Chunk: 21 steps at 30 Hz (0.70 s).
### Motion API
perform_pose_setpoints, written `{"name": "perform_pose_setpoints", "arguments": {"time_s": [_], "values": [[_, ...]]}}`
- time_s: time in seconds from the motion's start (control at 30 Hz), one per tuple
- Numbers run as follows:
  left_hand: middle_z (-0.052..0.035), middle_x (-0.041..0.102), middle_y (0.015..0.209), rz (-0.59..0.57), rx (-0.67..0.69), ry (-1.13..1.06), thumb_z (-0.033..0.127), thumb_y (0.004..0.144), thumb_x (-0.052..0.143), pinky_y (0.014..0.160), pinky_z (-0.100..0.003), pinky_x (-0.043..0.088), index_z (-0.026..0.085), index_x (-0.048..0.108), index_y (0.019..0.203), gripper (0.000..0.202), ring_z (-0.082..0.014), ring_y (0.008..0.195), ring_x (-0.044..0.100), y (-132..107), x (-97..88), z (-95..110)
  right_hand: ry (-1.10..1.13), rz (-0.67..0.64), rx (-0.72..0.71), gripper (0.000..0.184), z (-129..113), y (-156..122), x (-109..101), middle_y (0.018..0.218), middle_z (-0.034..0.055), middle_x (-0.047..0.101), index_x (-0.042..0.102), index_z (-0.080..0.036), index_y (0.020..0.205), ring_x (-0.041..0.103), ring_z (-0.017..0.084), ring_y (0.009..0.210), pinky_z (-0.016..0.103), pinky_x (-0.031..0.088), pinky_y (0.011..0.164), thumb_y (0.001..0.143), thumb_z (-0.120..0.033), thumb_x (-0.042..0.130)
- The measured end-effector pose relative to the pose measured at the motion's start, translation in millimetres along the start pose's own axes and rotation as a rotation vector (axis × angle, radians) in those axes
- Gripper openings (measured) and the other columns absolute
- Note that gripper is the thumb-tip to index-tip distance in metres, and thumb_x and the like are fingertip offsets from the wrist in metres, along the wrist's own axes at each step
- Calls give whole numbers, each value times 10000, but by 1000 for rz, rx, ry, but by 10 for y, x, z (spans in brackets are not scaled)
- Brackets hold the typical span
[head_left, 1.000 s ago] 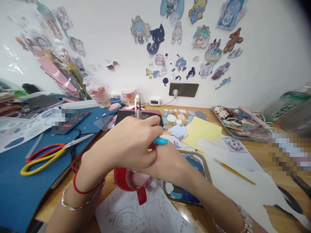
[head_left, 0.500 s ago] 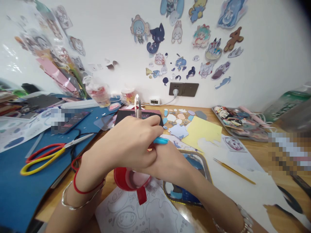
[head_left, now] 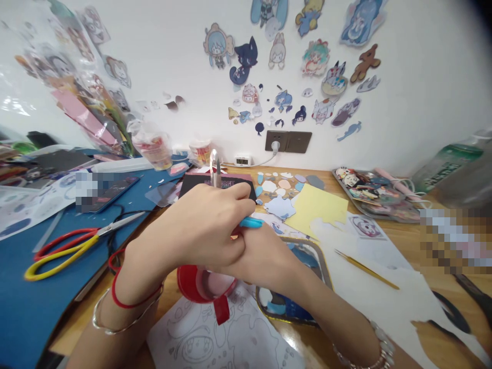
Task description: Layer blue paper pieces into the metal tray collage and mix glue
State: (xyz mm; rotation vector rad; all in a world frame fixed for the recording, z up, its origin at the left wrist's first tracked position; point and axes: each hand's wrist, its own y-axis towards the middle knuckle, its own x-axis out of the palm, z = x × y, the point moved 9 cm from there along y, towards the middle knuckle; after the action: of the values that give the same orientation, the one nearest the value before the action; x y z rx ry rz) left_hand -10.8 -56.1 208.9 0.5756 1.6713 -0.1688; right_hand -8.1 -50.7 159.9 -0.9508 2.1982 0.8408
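Blue plastic, a small blue piece (head_left: 251, 222), pokes out where the two hands cross in the head view, and that is what I am watching. From my end, the left hand (head_left: 203, 225) comes in from the lower left, with a red band and a silver bangle on the wrist. It lies on top of the right hand (head_left: 269, 256), touching it. The left hand's fingers are curled in tight, like a loose fist. The blue piece sits just under their tips, against the right hand. I cannot tell which hand actually clamps it. The right hand's fingers are hidden beneath the left, so I cannot make out their grip. A thin metal tool (head_left: 214, 166) stands up behind the left knuckles, its lower end hidden.

Just below the hands a red round holder (head_left: 188, 287) rests on a sheet of line drawings (head_left: 215, 343). Beside it to the right, partly under the right forearm, is a metal tray (head_left: 325, 266) with blue cut-outs in it. Scissors (head_left: 69, 248) with red and yellow handles lie well off to the left on a blue mat (head_left: 26, 307). Yellow paper (head_left: 317, 207) lies beyond the hands on the wooden desk (head_left: 407, 241). A thin golden stick (head_left: 365, 269) lies nearer me on white paper. Cartoon stickers (head_left: 284, 66) cover the wall.
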Motion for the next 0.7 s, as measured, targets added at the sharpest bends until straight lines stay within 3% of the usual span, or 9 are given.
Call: {"name": "perform_pose_setpoints", "arguments": {"time_s": [0.4, 0.7], "values": [[-19, 491, 696, -13, 14, 19, 168, 572, 432, 423, -270, 188, 179, 435, 598, 29, -89, 434, 330, -3, 35, -8, 108, -45, 17, 123, 28, -19, -26, 731, -6, 654, 640, -199, 746, 614, 156, 695, 210, 408, 468, 664, -289, 619], [-18, 486, 706, -31, 6, 8, 165, 575, 431, 430, -271, 184, 181, 432, 607, 36, -96, 449, 342, -2, 64, -10, 121, -59, -5, 57, 23, -24, -26, 740, 6, 645, 597, -183, 645, 611, 165, 726, 206, 428, 492, 654, -239, 588]]}}
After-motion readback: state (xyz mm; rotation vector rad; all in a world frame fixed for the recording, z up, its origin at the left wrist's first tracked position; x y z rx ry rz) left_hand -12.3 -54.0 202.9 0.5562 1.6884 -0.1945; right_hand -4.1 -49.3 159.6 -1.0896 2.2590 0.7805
